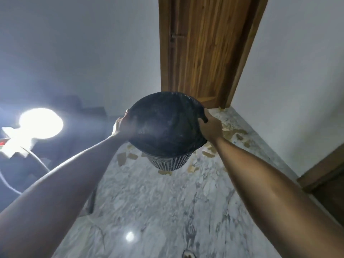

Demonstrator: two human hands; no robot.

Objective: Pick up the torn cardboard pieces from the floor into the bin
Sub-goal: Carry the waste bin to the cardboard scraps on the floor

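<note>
Both hands (211, 125) grip the black-lined bin (165, 127) by its rim.

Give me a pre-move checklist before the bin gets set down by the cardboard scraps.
1. Left hand grips bin rim: ok.
2. Right hand grips rim on the opposite side: ok.
3. Black liner covers bin mouth: ok.
4. Cardboard pieces still on marble floor: not ok, none picked up yet.
5. Bare spot under bin for set-down: cannot tell, bin hides it.
6. Bin empty: cannot tell, inside is dark.
</note>
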